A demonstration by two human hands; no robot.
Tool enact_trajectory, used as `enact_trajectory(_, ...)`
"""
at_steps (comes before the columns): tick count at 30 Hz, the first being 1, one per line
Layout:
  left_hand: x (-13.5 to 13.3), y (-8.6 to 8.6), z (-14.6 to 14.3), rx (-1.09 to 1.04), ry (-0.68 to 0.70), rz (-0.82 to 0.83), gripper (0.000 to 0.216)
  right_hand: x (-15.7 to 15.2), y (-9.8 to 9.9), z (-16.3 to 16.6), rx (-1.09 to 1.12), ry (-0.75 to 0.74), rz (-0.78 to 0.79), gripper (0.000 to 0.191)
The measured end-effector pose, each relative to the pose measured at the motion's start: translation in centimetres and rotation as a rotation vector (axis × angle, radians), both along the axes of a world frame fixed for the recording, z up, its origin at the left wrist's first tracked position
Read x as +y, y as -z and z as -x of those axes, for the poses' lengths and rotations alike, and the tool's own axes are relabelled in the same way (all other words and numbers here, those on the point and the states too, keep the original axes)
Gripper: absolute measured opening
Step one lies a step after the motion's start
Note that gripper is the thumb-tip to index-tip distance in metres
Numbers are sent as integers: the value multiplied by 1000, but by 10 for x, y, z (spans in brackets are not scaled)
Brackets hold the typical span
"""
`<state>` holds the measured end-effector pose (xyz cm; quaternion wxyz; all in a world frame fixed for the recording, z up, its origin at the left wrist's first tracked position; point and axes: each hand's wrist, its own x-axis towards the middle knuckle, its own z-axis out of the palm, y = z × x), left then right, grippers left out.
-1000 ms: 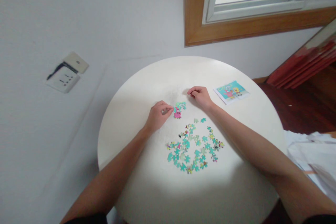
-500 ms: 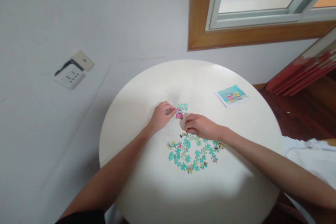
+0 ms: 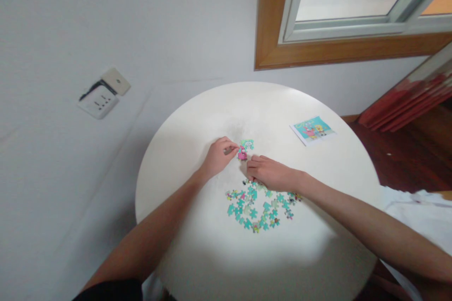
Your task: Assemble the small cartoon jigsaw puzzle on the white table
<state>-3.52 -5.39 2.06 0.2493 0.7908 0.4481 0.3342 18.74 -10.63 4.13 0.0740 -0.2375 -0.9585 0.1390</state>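
A small joined patch of jigsaw puzzle (image 3: pixel 243 153), pink below and teal with a pale face above, lies near the middle of the round white table. At its left edge is my left hand (image 3: pixel 221 156), thumb and forefinger pinched together on a puzzle piece there. My right hand (image 3: pixel 270 172) is just right of and below the patch, fingers curled downward at the upper edge of the loose jigsaw pieces (image 3: pixel 253 213). Whatever its fingertips hold is hidden. The loose pieces, mostly teal with some yellow and pink, are spread in a rough ring nearer me.
A teal cartoon picture card (image 3: pixel 312 130) lies at the table's right rear. The white table (image 3: pixel 197 263) stands close to the wall, which has a socket (image 3: pixel 99 101). A wood-framed window (image 3: pixel 348 49) is behind, with a red curtain (image 3: pixel 406 103) and white cloth (image 3: pixel 413 211) at right.
My right hand has shifted slightly down and left, its fingers curling lower beside the patch. My left hand keeps its pinch at the patch. The whole view has shifted a little.
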Motion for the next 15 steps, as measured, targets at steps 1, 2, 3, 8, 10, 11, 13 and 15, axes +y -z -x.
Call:
enact_trajectory(1,0,0,0,1,1,1,11,0,0,0,-4,-8,13,13)
enact_trajectory(2,0,0,0,1,0,3,11,0,-1,0,-10,-11,23,13)
enact_trajectory(3,0,1,0,2,-1,4,11,0,-1,0,-18,-9,28,13)
enact_trajectory(8,1,2,0,-5,-7,7,11,-3,-5,-1,-90,4,-10,16)
enact_trajectory(10,2,3,1,-12,-3,4,11,-6,-7,0,-114,12,-32,17)
enact_trajectory(11,2,3,1,-15,-1,2,11,-7,-7,0,-122,19,-48,17)
enact_trajectory(13,2,4,1,-19,2,2,11,-9,-8,0,-136,32,-84,19)
enact_trajectory(15,2,4,1,-23,2,5,11,-9,-8,-1,-148,34,-110,20)
